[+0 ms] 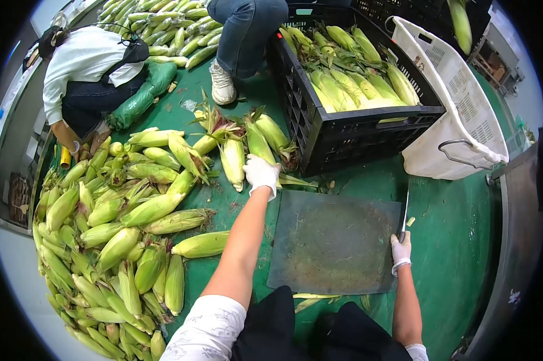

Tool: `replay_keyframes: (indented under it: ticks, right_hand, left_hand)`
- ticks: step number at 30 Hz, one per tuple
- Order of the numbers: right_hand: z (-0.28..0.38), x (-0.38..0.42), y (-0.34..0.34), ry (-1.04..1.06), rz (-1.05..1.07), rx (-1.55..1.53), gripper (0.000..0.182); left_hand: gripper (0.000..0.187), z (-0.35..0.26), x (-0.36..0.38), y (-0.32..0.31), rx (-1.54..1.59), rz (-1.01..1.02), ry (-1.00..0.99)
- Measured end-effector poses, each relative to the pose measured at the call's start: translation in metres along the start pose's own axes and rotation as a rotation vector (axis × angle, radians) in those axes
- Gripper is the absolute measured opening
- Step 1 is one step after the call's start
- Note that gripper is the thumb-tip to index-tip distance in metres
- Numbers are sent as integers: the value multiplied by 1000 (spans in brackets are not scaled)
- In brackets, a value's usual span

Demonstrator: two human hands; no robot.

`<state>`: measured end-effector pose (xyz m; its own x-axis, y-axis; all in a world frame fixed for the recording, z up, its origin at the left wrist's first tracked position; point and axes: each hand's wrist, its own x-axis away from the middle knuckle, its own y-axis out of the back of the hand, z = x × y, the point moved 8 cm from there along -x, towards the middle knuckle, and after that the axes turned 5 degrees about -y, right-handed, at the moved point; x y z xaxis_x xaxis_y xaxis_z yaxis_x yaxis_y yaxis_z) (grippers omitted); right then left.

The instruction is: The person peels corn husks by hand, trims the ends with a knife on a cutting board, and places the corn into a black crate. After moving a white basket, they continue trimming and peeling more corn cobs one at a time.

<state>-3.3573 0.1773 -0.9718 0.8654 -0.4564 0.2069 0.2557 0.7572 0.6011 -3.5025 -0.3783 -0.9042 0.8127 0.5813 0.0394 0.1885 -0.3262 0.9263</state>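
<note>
My left hand (262, 173), in a white glove, is closed round the lower end of a husked-green ear of corn (257, 141) beyond the cutting board. Other ears lie beside it, among them an ear (232, 159) just to the left with dark silk at its top. My right hand (401, 251), also gloved, grips a knife (407, 207) by its handle at the board's right edge, blade pointing away from me. Between my arms lies the dark, flat cutting board (334, 243), with nothing on its surface. A small cut piece (410, 221) rests right of the blade.
A big heap of unhusked corn (121, 240) spreads on the left. A black crate (368, 129) full of corn stands ahead, beside a white plastic bin (458, 114). One person (91, 78) bends at the far left; another person's leg (244, 42) is ahead. A metal edge (515, 228) runs along the right.
</note>
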Motion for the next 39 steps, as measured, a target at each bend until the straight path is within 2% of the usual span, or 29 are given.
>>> replay_keyframes:
  ticks: [2,3,4,6,8,11,12,14,16,19,22,26,27,28,30,31,33,34,36,37,38,39]
  right_hand:
    - [9,22,-12,-55,42,-109,25]
    - [-7,23,-23,29,16,-135,24]
    - [-7,35,-33,-17,62,-110,29]
    - [8,66,-47,20,11,-9,27]
    - [35,95,-54,101,-7,-2,30]
    - [27,93,-55,33,10,-13,31]
    - [29,90,-53,36,18,-44,31]
    - [50,100,-38,1,-4,7,31]
    - [56,103,-26,-43,-23,13,29]
    - [88,117,7,-3,-45,-49,24]
    - [104,122,27,-28,-72,-80,22]
    - [121,134,47,-23,-72,-222,18]
    - [129,136,58,-16,-89,-182,17]
    - [125,128,66,50,-106,-243,17]
    - [118,116,92,9,-149,-293,19]
    - [116,103,102,1,-192,-212,21]
    - [81,63,112,39,-258,-118,26]
    - [58,42,104,46,-263,-118,26]
    - [10,12,79,-49,-284,-78,29]
    - [-16,4,53,-77,-267,48,33]
    - [-40,4,37,-108,-250,174,37]
    - [-42,19,30,-91,-292,283,41]
  left_hand:
    - [76,4,-4,6,71,44,-4]
    - [70,13,-5,1,297,122,2]
    - [65,26,-2,-4,521,202,9]
    - [49,44,23,-4,1170,640,130]
    - [38,76,42,14,1303,594,279]
    - [37,90,78,60,1475,579,112]
    - [37,96,89,68,1476,583,104]
    - [43,115,111,74,1258,571,80]
    - [45,126,135,64,1180,579,222]
    - [42,147,131,10,1104,596,229]
    - [43,121,134,10,1010,600,222]
    - [46,92,149,15,1025,577,150]
    - [46,96,149,4,1108,603,179]
    - [43,93,152,3,1175,630,177]
    - [43,86,164,5,1382,590,193]
    - [43,80,177,6,1378,600,216]
    - [44,50,191,13,1362,615,82]
    - [46,50,192,-4,1326,583,65]
    - [53,39,199,-8,1013,480,35]
    - [60,46,195,-31,928,467,4]
    - [65,38,202,-22,818,437,-66]
    - [69,35,201,-15,684,326,-251]
